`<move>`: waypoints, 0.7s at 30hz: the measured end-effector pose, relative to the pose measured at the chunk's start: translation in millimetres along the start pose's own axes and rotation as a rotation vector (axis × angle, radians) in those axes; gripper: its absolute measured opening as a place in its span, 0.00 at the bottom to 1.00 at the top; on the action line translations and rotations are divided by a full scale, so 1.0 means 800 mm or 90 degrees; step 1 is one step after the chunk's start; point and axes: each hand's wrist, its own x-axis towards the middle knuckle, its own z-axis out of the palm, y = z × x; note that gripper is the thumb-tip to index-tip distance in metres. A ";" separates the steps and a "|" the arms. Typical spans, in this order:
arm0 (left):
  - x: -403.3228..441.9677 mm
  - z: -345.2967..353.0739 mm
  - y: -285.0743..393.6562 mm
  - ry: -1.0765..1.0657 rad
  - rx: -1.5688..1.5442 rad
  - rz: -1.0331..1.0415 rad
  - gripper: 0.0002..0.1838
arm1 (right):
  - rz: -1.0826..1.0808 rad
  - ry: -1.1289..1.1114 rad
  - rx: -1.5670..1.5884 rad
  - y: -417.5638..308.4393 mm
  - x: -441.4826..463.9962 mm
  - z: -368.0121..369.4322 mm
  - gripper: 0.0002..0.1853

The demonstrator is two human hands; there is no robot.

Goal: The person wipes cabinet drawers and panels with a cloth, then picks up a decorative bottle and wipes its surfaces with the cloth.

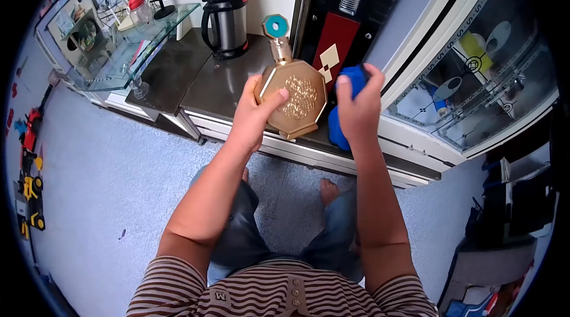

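My left hand (252,112) is wrapped around a flat octagonal gold bottle (303,88), its thumb pressed on the raised pattern on the front. The bottle is tilted slightly, and its neck carries an octagonal stopper (275,26) with a teal ring. To the right, my right hand (360,109) closes on a blue object (354,79), which also shows below and left of the fingers. Its kind is unclear because the hand covers much of it. Both things are held over the dark cabinet top, with a gap between them.
A steel thermos jug (227,14) stands on the dark cabinet top (172,67). At left, a glass shelf (142,40) holds a red-lidded jar (140,11). A glass-doored cabinet (463,73) stands at right. Toy vehicles (32,192) line the floor's left edge.
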 end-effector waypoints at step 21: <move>0.003 0.028 -0.023 0.041 0.157 0.039 0.26 | -0.174 -0.096 0.022 -0.006 -0.024 0.006 0.24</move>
